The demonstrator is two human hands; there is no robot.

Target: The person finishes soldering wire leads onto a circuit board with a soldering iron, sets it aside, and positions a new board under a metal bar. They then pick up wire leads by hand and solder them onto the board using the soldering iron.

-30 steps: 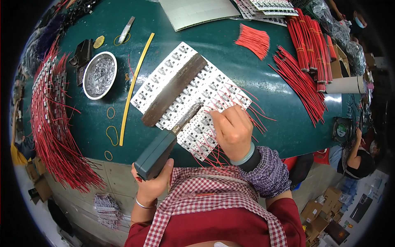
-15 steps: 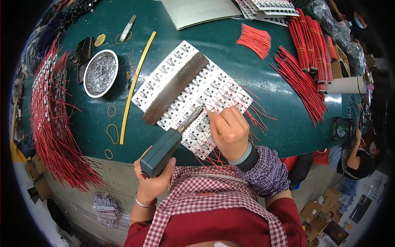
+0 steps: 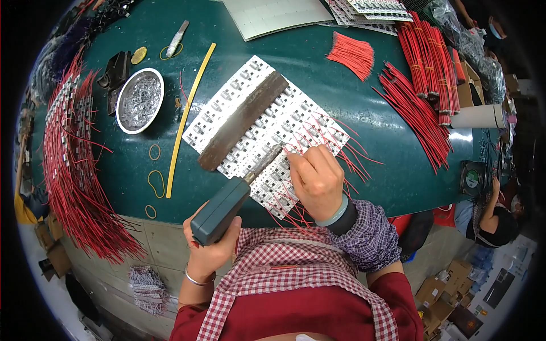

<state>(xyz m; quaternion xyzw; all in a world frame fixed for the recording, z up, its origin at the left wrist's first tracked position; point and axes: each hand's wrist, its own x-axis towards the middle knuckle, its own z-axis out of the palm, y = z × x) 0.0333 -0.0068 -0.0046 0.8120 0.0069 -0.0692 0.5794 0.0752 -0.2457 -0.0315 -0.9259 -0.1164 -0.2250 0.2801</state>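
My left hand [image 3: 211,253] is closed around the dark green handle of a soldering iron [image 3: 220,209]. The iron's tip meets a white circuit board panel [image 3: 296,122] in the middle of the table, close to my right fingertips. My right hand [image 3: 318,184] is pinched at that same spot, on what looks like the end of a thin red wire; the fingers partly cover it. Several red wires [image 3: 355,162] trail off the panel's right and near edges. Across the panel lies a dark flat bar [image 3: 244,120].
A white-rimmed bowl [image 3: 160,102] of shiny scraps, a yellow strip [image 3: 190,113] and rubber bands [image 3: 156,184] lie left on the green table [image 3: 296,48]. Wired boards [image 3: 71,148] hang over the left edge. Red wire bundles [image 3: 418,113] lie right. Another person [image 3: 495,221] sits beyond.
The soldering iron's handle has shifted slightly left with my left hand, its tip still at the panel. My right hand stays almost in place, still pinched.
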